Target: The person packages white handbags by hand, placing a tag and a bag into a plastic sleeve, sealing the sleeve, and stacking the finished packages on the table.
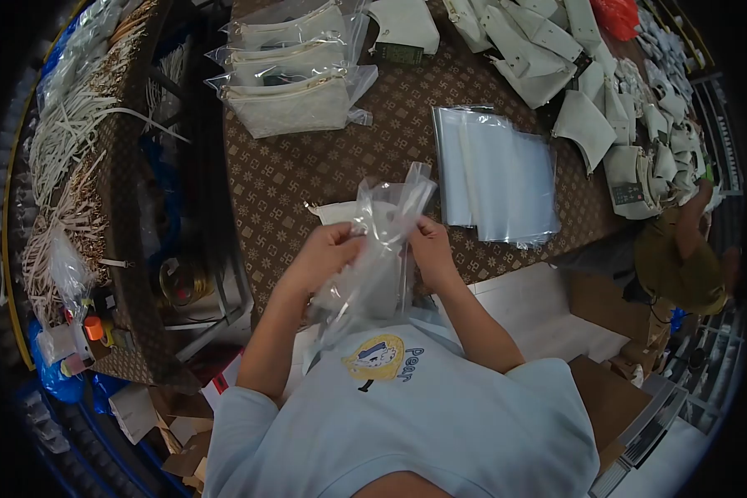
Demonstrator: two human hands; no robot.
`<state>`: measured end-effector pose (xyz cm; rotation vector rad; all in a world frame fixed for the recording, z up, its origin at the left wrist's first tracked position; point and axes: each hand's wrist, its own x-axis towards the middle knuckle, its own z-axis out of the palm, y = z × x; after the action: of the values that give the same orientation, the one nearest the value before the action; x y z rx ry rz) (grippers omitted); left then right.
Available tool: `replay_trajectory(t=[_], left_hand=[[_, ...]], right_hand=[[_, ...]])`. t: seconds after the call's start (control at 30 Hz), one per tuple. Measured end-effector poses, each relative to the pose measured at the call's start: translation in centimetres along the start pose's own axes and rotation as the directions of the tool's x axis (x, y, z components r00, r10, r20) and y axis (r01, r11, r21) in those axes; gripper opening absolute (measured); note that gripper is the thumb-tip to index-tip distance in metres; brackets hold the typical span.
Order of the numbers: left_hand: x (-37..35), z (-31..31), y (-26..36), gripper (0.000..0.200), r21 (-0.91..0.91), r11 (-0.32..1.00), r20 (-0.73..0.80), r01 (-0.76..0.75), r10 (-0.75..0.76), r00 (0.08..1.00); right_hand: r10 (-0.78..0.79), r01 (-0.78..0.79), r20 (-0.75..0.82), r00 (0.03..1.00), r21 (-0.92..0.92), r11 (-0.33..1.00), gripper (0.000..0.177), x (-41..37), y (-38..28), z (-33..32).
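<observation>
A clear plastic bag (388,217) stands up between my two hands at the table's near edge. My left hand (334,256) is closed on the bag's left side, thumb and fingers pinched together. On its right side my right hand (431,251) pinches the plastic near the upper edge. Behind the bag lies an off-white pouch (334,213), partly hidden by the plastic and my left hand. A stack of flat clear bags (496,178) lies to the right of my hands.
Several bagged off-white pouches (286,108) sit in a row on the patterned brown table (307,170). Unbagged pouches (527,62) are heaped at the back right. Straps (79,149) hang over a rack at left. Another person (689,245) works at the far right.
</observation>
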<state>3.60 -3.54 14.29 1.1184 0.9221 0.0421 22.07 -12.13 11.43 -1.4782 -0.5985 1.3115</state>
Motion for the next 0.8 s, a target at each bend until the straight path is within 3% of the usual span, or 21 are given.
replay_trajectory(t=[0.03, 0.07, 0.13, 0.17, 0.23, 0.27, 0.33, 0.37, 0.43, 0.47, 0.53, 0.57, 0.63, 0.7, 0.73, 0.8], left_hand=[[0.6, -1.1, 0.2, 0.023, 0.032, 0.991, -0.175, -0.131, 0.135, 0.975], [1.3, -2.4, 0.5, 0.019, 0.086, 0.963, -0.341, -0.255, 0.268, 0.901], [2.9, -5.7, 2.1, 0.022, 0.398, 0.882, -0.674, -0.251, 0.467, 0.572], [4.3, -6.3, 2.4, 0.022, 0.397, 0.882, -0.676, -0.253, 0.467, 0.570], [7.4, -6.8, 1.2, 0.027, 0.594, 0.734, -0.705, -0.329, 0.672, 0.226], [8.3, -6.5, -0.2, 0.027, 0.593, 0.734, -0.706, -0.330, 0.671, 0.225], [9.3, -5.4, -2.7, 0.030, 0.512, 0.805, -0.457, -0.300, 0.551, 0.698], [9.0, -5.0, -3.6, 0.030, 0.511, 0.805, -0.456, -0.300, 0.550, 0.699], [7.7, -3.7, -5.2, 0.032, 0.882, 0.447, -0.194, -0.150, 0.635, 0.748], [6.9, -3.1, -5.7, 0.032, 0.881, 0.447, -0.189, -0.154, 0.633, 0.751], [5.4, -2.5, -6.6, 0.024, 0.887, 0.448, -0.371, 0.109, 0.551, 0.747], [5.0, -3.2, -7.1, 0.024, 0.885, 0.450, -0.377, 0.115, 0.550, 0.746], [4.0, -5.0, -8.1, 0.016, 0.774, 0.631, -0.400, -0.060, 0.560, 0.726], [4.0, -6.4, -7.4, 0.014, 0.776, 0.627, -0.382, -0.068, 0.554, 0.739], [4.0, -6.9, -6.2, 0.012, 0.783, 0.617, -0.357, -0.082, 0.553, 0.753], [4.5, -6.3, -3.2, 0.017, 0.853, 0.521, -0.430, 0.006, 0.697, 0.575]], right_hand=[[0.138, -0.134, -0.026, 0.990, 0.118, 0.984, 0.023, -0.1, -0.6, -0.6], [0.139, -0.120, -0.082, 0.987, 0.207, 0.971, 0.023, 0.3, 0.2, -1.3], [0.217, -0.178, -0.108, 0.970, 0.293, 0.939, 0.023, 0.2, 0.8, -2.2], [0.293, -0.227, -0.126, 0.948, 0.377, 0.898, 0.023, 0.3, 1.2, -2.4], [0.311, -0.246, -0.107, 0.944, 0.398, 0.884, 0.025, -0.1, 2.7, -2.3], [0.362, -0.279, -0.133, 0.923, 0.417, 0.865, 0.026, -0.4, 2.9, -1.7], [0.410, -0.309, -0.158, 0.898, 0.435, 0.845, 0.027, -0.2, 3.1, -1.3], [0.392, -0.290, -0.175, 0.903, 0.426, 0.857, 0.028, -0.1, 3.3, -1.3], [0.381, -0.272, -0.199, 0.903, 0.422, 0.865, 0.029, 0.1, 3.8, -1.2], [0.395, -0.302, -0.166, 0.904, 0.408, 0.862, 0.029, 0.5, 3.9, -1.2], [0.409, -0.333, -0.128, 0.904, 0.390, 0.859, 0.030, 1.0, 4.3, -1.1], [0.390, -0.347, -0.083, 0.917, 0.315, 0.883, 0.029, 1.2, 4.6, -1.1], [0.377, -0.360, -0.027, 0.926, 0.235, 0.903, 0.028, 1.5, 4.7, -0.8], [0.397, -0.392, 0.058, 0.916, -0.083, 0.916, 0.029, 1.2, 4.2, -1.1], [0.403, -0.396, 0.064, 0.913, -0.093, 0.913, 0.029, 0.9, 3.7, -1.2], [0.473, -0.474, 0.069, 0.878, -0.003, 0.881, 0.029, 0.3, 2.6, -1.3]])
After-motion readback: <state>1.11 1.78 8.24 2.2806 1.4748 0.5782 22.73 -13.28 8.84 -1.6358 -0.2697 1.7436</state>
